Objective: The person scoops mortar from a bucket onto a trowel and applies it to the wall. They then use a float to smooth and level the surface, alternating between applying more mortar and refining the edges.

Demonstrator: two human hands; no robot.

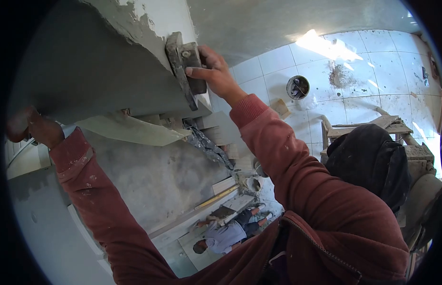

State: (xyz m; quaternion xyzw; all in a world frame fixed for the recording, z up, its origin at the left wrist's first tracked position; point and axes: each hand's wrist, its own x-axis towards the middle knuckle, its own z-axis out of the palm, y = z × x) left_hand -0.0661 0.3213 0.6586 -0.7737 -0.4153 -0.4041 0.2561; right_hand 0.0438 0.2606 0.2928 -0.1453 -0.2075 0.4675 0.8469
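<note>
1. The right hand (215, 71) is clamping around a plastering float (194, 61) at the edge of a grey surface (102, 71).
2. The left hand (36, 127) is reaching beside its shadowed end, grip impossible to tell.

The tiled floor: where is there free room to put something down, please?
The tiles between the bucket and the grey wall look bare. It is crowded around the wooden frame, partly hidden by black fabric.

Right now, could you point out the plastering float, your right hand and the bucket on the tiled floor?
Plastering float (178, 69): head view, on its long base board.
Right hand (220, 79): head view, on the back of the hand.
Bucket (289, 89): head view, on its rim.
</note>
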